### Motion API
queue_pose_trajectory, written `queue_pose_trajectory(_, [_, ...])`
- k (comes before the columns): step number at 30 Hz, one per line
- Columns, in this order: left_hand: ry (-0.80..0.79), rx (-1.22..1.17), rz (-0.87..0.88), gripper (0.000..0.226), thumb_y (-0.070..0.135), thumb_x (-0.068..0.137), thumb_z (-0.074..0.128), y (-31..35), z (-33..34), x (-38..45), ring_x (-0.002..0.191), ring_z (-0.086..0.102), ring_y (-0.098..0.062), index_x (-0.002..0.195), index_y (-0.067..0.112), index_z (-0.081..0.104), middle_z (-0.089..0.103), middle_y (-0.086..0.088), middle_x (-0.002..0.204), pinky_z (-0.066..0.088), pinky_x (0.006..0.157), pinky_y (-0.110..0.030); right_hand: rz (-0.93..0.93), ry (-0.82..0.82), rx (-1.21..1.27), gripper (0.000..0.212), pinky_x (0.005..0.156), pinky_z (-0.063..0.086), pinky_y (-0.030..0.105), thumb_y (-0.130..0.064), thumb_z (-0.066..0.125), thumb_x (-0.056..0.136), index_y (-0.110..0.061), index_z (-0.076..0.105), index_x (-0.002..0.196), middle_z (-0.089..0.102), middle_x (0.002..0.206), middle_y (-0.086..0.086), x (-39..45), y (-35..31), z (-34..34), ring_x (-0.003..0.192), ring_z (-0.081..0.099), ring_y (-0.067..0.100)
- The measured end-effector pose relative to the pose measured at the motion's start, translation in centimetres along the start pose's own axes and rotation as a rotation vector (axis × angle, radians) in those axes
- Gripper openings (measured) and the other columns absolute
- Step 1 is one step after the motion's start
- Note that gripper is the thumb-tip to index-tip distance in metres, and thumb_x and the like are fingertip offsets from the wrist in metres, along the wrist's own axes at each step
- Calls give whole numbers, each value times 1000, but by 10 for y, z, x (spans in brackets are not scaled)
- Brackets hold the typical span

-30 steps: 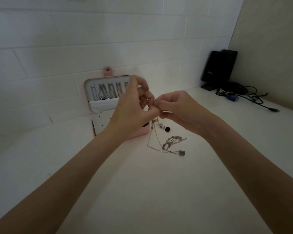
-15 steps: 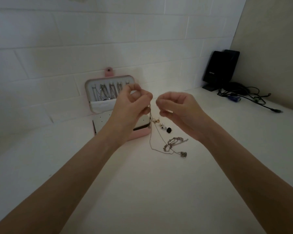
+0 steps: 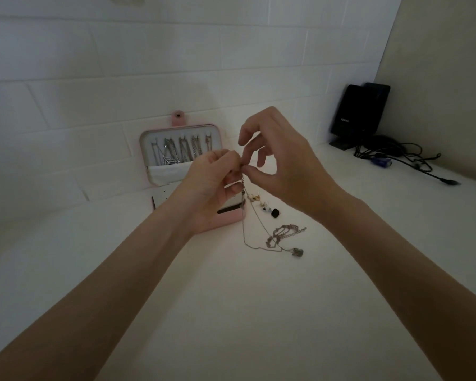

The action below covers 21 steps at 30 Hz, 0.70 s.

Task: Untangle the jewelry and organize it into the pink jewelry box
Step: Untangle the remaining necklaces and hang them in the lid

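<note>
We see both forearms reach in from the lower corners of the frame and meet just above its centre. The left hand is curled, its thumb and forefinger pinching the upper end of a thin silver chain necklace. The right hand pinches the same chain just beside it with thumb and forefinger tips, while its other three fingers arch upward and spread apart. The two pinches nearly touch.

From the pinch the chain hangs almost straight down the frame, its long axis vertical, then its lower loop lies on the white counter and curves right toward a small dark heart-shaped pendant. Just above that pendant lies a tangled silver link chain, stretched toward the upper right. Near the hanging chain, right of centre, we see a small gold earring, a pale bead piece and a small black stud on the counter.

The open pink jewelry box stands behind the left hand, its lid leaning upright against the white tiled wall, silver chains hanging in a row inside. In the upper right corner a black speaker stands beside black cables.
</note>
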<state>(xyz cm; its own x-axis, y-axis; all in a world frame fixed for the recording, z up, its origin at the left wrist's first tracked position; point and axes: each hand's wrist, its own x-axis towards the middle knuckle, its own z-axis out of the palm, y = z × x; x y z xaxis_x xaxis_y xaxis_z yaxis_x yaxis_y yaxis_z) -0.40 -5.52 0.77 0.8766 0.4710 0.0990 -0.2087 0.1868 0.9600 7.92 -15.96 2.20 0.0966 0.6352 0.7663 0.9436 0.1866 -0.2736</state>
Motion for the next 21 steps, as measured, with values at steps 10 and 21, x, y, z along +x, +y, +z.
queue_pose_trajectory(10, [-38,225,-30,13,11,81,59,-6,-10,5,61,43,-9,89,8,49,48,2,68,46,57,-17,-93,-146,-124,30,56,49,40,11,52,68,0,51,96,40,98,2,-1,-4,1,72,56,29])
queue_pose_trajectory(21, [-105,446,-14,31,16,76,65,-5,-13,9,56,47,-5,102,3,54,50,2,70,44,65,-22,-97,-236,-132,40,52,50,41,17,54,65,-1,49,100,34,99,-1,-5,0,5,70,53,28])
